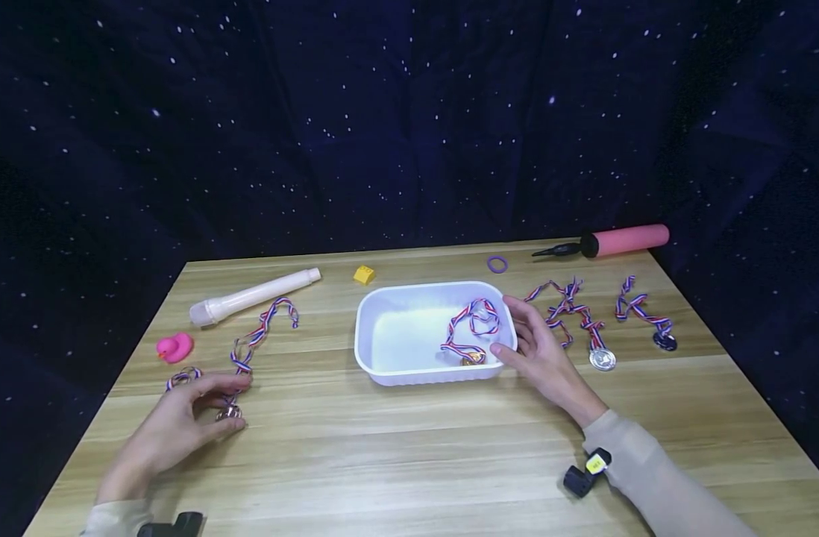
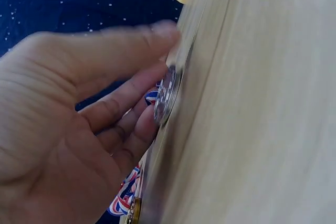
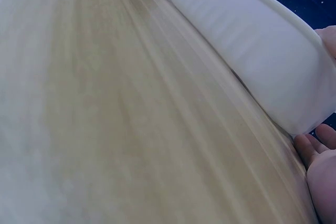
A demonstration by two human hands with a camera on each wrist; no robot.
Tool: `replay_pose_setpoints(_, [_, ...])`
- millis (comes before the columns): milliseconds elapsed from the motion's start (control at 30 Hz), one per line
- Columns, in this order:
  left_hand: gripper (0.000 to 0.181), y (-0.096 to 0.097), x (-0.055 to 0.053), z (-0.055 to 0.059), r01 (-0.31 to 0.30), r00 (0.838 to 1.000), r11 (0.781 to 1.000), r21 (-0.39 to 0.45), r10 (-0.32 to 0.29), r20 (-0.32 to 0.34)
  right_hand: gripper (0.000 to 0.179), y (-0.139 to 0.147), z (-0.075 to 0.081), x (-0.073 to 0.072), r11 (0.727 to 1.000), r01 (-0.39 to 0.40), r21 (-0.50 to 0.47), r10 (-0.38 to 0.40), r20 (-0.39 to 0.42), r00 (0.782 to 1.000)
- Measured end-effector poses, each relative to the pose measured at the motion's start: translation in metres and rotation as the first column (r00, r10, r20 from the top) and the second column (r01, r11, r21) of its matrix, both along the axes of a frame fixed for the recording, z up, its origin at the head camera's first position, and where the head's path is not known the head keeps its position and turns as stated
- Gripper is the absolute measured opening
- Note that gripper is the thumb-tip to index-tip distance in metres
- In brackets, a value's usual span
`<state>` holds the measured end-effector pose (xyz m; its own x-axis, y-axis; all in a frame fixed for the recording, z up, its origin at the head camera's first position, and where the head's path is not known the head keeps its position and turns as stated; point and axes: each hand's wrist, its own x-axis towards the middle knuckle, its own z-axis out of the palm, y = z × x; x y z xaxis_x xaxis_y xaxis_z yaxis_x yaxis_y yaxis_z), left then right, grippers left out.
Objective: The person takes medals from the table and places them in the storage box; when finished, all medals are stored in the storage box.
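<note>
At the left, my left hand (image 1: 181,421) reaches over a medal (image 1: 229,412) with a striped red, white and blue ribbon (image 1: 243,356). In the left wrist view the fingertips meet the edge of this shiny medal (image 2: 167,95), while the thumb stands apart from it. My right hand (image 1: 540,358) grips the right end of a white plastic tub (image 1: 409,377), thumb over the rim and fingers along the outside wall. Inside the tub lies a gold medal (image 1: 473,358) with its ribbon. A second gold medal (image 2: 135,211) lies near the left hand, mostly hidden in the head view.
A pink duck (image 1: 174,347), a pale toy microphone (image 1: 251,296) and a yellow block (image 1: 364,274) lie left of and behind the tub. Rightward are a silver medal (image 1: 602,359), a dark medal (image 1: 664,341), a purple ring (image 1: 497,264) and a pink hand pump (image 1: 624,241).
</note>
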<state>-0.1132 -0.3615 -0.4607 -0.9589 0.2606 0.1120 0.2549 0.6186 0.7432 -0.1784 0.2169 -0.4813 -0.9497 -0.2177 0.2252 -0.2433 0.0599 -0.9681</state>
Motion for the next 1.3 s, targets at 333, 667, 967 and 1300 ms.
replay_pose_setpoints(333, [0.05, 0.004, -0.001, -0.001, 0.026, 0.999, 0.997, 0.068, -0.028, 0.025, 0.084, 0.001, 0.0, 0.0, 1.0, 0.0, 0.002, 0.0, -0.008, 1.0])
replay_pose_setpoints(667, [0.039, 0.01, -0.002, -0.002, 0.016, 1.0, 0.999, 0.029, -0.015, -0.021, 0.084, 0.001, 0.001, -0.001, 1.0, 0.0, 0.008, 0.001, -0.011, 1.0])
replay_pose_setpoints(967, [0.025, 0.015, -0.002, -0.003, 0.026, 0.999, 0.999, 0.033, -0.025, -0.034, 0.084, 0.001, 0.0, -0.001, 1.0, -0.002, 0.002, 0.002, -0.008, 1.0])
replay_pose_setpoints(1300, [0.018, 0.021, -0.002, 0.001, 0.004, 0.996, 1.0, -0.031, -0.007, -0.088, 0.085, 0.001, 0.0, -0.001, 1.0, -0.002, -0.007, 0.002, -0.013, 1.0])
